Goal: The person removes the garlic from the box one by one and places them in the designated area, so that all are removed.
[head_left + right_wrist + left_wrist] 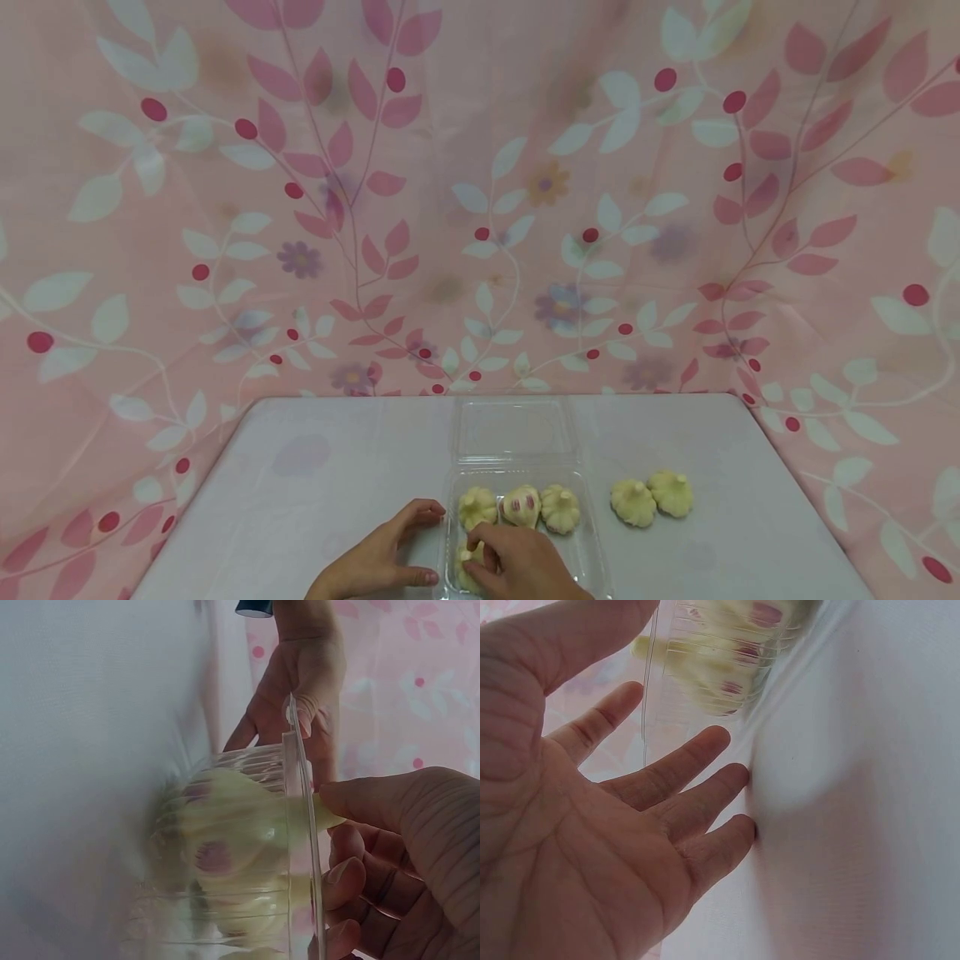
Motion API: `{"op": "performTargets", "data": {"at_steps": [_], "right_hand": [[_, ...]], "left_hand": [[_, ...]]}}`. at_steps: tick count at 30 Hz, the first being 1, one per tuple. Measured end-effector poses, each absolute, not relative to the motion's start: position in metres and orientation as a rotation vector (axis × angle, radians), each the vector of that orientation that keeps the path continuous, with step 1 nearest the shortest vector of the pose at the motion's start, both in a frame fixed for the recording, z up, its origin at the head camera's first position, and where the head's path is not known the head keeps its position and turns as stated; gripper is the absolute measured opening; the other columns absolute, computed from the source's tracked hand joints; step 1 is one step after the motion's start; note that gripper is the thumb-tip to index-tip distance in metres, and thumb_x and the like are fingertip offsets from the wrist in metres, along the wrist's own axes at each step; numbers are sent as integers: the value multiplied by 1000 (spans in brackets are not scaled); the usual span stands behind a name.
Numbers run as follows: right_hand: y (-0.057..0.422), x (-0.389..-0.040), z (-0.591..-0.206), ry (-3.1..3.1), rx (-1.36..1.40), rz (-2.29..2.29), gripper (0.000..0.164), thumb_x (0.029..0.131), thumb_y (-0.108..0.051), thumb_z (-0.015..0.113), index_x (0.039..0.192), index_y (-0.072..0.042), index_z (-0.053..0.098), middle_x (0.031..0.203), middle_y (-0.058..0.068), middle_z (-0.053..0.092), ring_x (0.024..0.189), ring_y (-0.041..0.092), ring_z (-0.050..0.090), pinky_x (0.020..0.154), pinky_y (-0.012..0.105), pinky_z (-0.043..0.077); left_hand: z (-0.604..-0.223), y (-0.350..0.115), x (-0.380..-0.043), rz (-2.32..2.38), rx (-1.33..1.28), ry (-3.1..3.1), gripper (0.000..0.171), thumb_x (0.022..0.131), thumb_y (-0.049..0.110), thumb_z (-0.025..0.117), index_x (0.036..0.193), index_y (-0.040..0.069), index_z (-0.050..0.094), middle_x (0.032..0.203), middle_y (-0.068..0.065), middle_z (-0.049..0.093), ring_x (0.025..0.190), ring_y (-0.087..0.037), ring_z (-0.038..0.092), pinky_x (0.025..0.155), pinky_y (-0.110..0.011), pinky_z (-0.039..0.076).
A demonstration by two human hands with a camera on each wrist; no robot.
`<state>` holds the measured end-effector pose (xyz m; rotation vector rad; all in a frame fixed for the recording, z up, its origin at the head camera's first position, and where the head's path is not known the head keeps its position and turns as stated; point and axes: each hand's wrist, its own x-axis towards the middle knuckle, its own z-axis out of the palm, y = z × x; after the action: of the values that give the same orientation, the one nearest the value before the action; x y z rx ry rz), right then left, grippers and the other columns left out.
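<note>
A clear plastic clamshell box point(573, 558) lies with its hinged lid point(513, 429) folded back. My right hand point(521, 562) reaches over the front left of the box and pinches a garlic bulb point(467, 575) inside it; in the right wrist view, thumb and fingertips are at its pale stem point(326, 816). Three bulbs line the back of the box: one at left point(477, 507), one with purple-red marks point(521, 506) and one at right point(560, 508). Beside the box's left wall, my left hand point(378, 558) is spread, fingers apart, holding nothing, as the left wrist view confirms.
On the white table point(750, 467), two garlic bulbs sit side by side right of the box, a nearer one point(633, 502) and a farther one point(671, 492). A pink floral curtain point(480, 167) hangs behind the table's far edge.
</note>
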<state>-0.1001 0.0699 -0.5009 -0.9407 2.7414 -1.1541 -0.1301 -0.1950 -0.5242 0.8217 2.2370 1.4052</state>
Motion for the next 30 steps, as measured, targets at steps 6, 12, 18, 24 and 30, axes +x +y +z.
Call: {"op": "performTargets", "data": {"at_steps": [6, 12, 18, 24, 30], "right_hand": [[75, -100, -499, 2764, -929, -1201, 13, 90, -32, 73, 97, -24, 65, 66, -23, 44, 55, -7, 40, 50, 15, 37], [81, -98, -495, 2840, -1017, -1242, 13, 91, -31, 73, 95, -24, 62, 68, -24, 44, 56, -10, 40, 50, 10, 34], [87, -95, -486, 2809, -995, -1305, 13, 92, -31, 72, 95, -25, 61, 69, -23, 46, 56, -8, 41, 51, 13, 37], [95, -95, -482, 2842, -973, -1336, 14, 91, -30, 73, 94, -26, 60, 70, -23, 46, 59, -7, 43, 53, 14, 40], [102, -96, -476, 2861, -1006, -1377, 16, 89, -26, 75, 94, -25, 60, 70, -21, 46, 58, -7, 43, 52, 13, 39]], "left_hand": [[-526, -195, -130, 1407, 803, 2224, 71, 85, 28, 79, 142, 13, 38, 141, -7, 51, 133, -31, 45, 109, -32, 32], [-528, -196, -131, 1400, 819, 2228, 74, 84, 28, 80, 143, 13, 37, 141, -8, 50, 133, -30, 45, 110, -30, 31], [-526, -195, -131, 1396, 831, 2242, 73, 85, 28, 79, 142, 11, 38, 141, -9, 50, 133, -33, 45, 110, -31, 31], [-525, -195, -130, 1406, 803, 2229, 71, 85, 27, 79, 142, 11, 39, 140, -9, 51, 133, -33, 44, 110, -30, 31], [-529, -196, -130, 1378, 798, 2256, 74, 84, 30, 80, 143, 14, 38, 141, -7, 51, 133, -29, 45, 110, -28, 30]]}}
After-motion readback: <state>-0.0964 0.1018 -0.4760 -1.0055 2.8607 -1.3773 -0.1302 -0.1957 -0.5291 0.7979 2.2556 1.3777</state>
